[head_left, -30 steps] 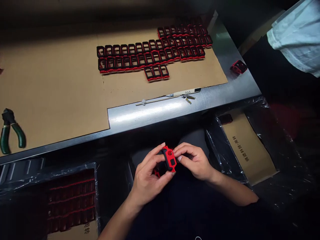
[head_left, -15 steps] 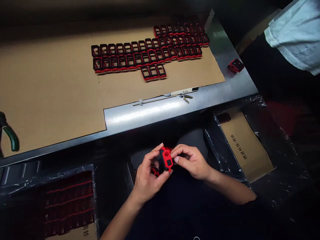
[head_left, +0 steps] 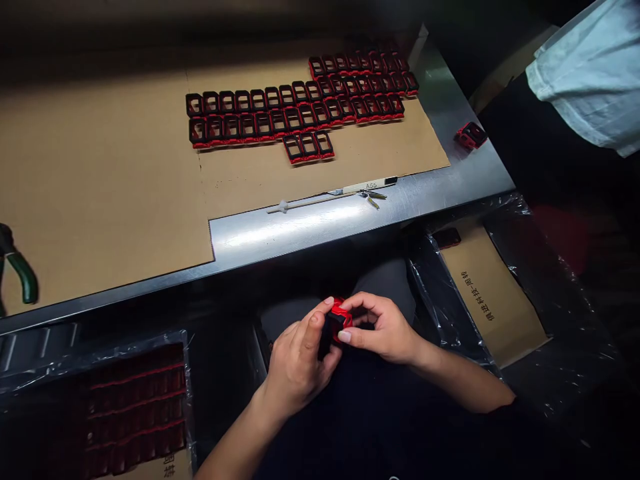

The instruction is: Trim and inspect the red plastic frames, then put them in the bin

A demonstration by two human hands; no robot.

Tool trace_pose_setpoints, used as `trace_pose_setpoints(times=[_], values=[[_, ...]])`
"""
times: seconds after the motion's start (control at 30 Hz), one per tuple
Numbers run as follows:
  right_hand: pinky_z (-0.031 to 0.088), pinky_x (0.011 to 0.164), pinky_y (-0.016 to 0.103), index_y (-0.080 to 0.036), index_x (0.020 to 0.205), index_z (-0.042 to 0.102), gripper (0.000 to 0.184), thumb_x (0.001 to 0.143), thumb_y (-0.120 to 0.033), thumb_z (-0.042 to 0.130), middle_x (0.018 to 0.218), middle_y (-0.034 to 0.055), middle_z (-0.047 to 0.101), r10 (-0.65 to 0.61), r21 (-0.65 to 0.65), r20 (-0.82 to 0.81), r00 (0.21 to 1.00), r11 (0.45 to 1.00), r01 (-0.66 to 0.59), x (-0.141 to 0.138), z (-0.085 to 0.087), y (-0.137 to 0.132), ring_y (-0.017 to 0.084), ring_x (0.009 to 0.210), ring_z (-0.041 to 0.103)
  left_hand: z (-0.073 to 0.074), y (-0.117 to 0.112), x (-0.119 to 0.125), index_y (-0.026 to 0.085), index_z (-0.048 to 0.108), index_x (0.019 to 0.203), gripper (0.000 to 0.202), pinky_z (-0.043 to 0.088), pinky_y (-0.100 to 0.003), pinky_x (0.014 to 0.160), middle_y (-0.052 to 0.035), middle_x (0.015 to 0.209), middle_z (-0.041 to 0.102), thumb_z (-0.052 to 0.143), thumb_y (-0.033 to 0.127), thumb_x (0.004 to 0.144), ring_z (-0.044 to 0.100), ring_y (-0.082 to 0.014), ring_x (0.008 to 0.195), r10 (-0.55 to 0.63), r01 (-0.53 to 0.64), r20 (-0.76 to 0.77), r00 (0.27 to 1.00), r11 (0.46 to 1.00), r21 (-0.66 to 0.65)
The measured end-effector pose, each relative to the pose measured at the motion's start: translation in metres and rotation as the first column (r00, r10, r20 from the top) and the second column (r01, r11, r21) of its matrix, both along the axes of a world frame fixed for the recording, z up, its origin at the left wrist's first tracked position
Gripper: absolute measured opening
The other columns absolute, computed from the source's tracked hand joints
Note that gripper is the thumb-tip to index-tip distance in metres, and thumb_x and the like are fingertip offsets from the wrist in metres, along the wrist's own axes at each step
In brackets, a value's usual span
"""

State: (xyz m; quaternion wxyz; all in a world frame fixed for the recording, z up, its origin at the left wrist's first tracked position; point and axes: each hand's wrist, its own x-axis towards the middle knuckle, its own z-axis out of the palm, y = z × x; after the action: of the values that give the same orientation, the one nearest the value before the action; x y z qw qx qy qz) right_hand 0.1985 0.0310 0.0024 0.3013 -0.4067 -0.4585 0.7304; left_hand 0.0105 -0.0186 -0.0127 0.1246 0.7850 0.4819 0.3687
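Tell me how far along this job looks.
Looks done: rows of red-and-black frames laid out on the cardboard sheet. In hand: one red frame, held by the left hand and right hand. Perhaps remaining: dim red pieces in the plastic-lined tray at lower left.

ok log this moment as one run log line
left hand: holds red-black frame | right hand: holds same frame | steel bench: rows of matching frames on cardboard sheet

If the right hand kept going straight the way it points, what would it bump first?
The right hand would meet the red-and-black frame it already touches; next, probably the left hand, though depth is unclear.
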Motion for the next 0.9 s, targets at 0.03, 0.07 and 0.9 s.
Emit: trace_pose_setpoints(times=[0.03,0.07,0.9], values=[[0.057,0.074,0.026,-0.019,0.098,0.07,0.028,0.075,-0.028,0.083,0.091,0.0009,0.072,-0.002,-0.041,-0.038,0.999,0.999,0.0,0.0,-0.001,0.0,0.012,0.077,0.069,0.001,0.0,-0.001,0.019,-0.002,0.159,0.102,0.062,-0.037,0.07,-0.0239,0.126,0.067,0.063,0.005,0.082,0.073,-0.0254,0.096,-0.019,0.019,0.017,1.0,1.0,-0.002],[0.057,0.072,0.026,-0.018,0.096,0.069,0.027,0.075,-0.028,0.083,0.089,0.0005,0.072,-0.005,-0.099,-0.086,0.996,0.995,-0.004,0.0,-0.002,0.0,0.012,0.075,0.07,0.001,0.0,-0.001,0.019,0.0,0.159,0.101,0.062,-0.037,0.069,-0.0239,0.126,0.067,0.063,0.006,0.082,0.073,-0.0247,0.094,-0.039,0.04,0.049,0.998,0.999,-0.004],[0.052,0.051,0.017,-0.014,0.097,0.067,0.035,0.073,-0.033,0.085,0.073,-0.0013,0.069,-0.01,-0.393,-0.261,0.965,0.915,-0.096,-0.004,-0.007,0.002,0.008,0.057,0.063,0.003,-0.008,0.003,0.033,0.011,0.158,0.099,0.059,-0.032,0.071,-0.013,0.131,0.056,0.07,0.018,0.079,0.053,-0.0078,0.065,0.153,0.065,0.404,0.902,0.876,-0.477]])
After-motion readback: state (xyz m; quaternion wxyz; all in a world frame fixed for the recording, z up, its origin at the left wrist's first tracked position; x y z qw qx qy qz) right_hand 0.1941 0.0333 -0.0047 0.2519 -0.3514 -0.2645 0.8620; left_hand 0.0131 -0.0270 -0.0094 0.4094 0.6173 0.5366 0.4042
